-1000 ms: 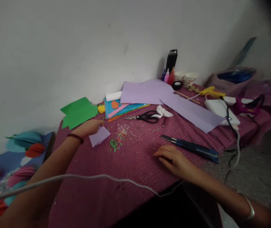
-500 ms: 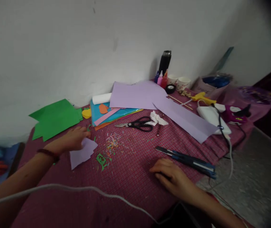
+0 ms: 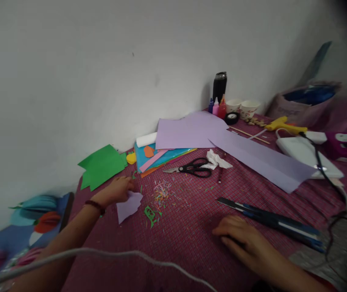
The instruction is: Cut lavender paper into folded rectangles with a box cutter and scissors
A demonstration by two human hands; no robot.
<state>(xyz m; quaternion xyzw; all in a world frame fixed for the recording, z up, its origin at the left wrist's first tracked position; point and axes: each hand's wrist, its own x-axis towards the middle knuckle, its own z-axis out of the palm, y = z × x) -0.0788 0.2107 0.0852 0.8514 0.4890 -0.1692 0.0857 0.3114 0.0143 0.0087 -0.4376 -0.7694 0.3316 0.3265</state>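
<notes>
My left hand (image 3: pixel 121 190) reaches over the table's left side, at the upper edge of a small jagged piece of purple paper (image 3: pixel 128 207). Its fingers bend down with a gap between thumb and fingertips, and small green scraps lie close by. My right hand (image 3: pixel 242 238) rests on the checked cloth, thumb apart from the loosely curved fingers, holding nothing. Just beyond it lies a blue and black utility knife (image 3: pixel 270 219). Between the hands are a pile of thin paper shreds (image 3: pixel 162 192) and a cut green scrap (image 3: pixel 150 214). Black-handled scissors (image 3: pixel 193 167) lie farther back.
Green paper (image 3: pixel 102 167) lies at left and large purple sheets (image 3: pixel 191 132) at the back. A crumpled tissue (image 3: pixel 217 159), a bottle (image 3: pixel 220 86), paper cups (image 3: pixel 249 108) and a yellow glue gun (image 3: pixel 285 125) stand or lie rightward. A white cable (image 3: pixel 124 253) crosses the foreground.
The view has turned left, so everything sits farther right and more of the floor-side paper items show at left. Both hands keep nearly the same places on the table.
</notes>
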